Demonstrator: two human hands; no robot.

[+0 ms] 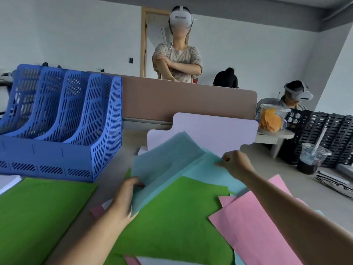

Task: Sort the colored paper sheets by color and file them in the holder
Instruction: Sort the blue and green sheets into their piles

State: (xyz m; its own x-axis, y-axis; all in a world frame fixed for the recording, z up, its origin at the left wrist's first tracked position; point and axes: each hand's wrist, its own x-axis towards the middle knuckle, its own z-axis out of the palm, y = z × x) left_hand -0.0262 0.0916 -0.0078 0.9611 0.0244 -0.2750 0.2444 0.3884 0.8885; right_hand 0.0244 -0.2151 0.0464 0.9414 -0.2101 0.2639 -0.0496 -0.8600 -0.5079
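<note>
Surface [116, 167]: grey desk in an office, brown partition behind; head view only.
Holder [63, 119]: blue, several slots, upper left of frame; no sheets show above its walls.
Light blue sheets [168, 159]: centre of frame, raised off the pile, probably to gather one colour apart.
Left hand [124, 196]: fingers curled round their lower left edge.
Right hand [236, 164]: pinches their right corner.
Axis: long side appears to run from lower left to upper right; free corner points toward the partition.
Green stack [38, 213]: lower left, flat, apparently sorted.
Pink sheets [252, 222]: lower right, loose.
</note>
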